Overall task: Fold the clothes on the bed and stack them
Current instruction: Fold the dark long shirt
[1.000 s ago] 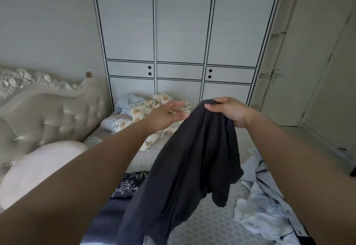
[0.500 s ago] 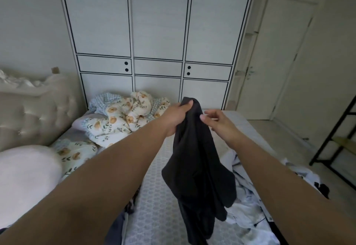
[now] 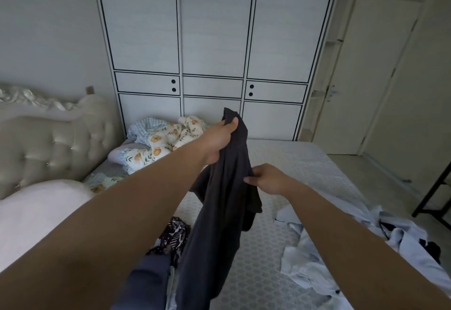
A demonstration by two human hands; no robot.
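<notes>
Head view — dark garment (image 3: pixel 227 187) hangs crumpled, left hand (image 3: pixel 217 139) gripping, right hand (image 3: pixel 266 179) pinching it.

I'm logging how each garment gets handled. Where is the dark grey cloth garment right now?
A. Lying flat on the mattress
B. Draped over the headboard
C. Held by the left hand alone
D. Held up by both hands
D: the left hand grips the top of the dark grey cloth garment, and the right hand pinches its edge lower down.
</notes>
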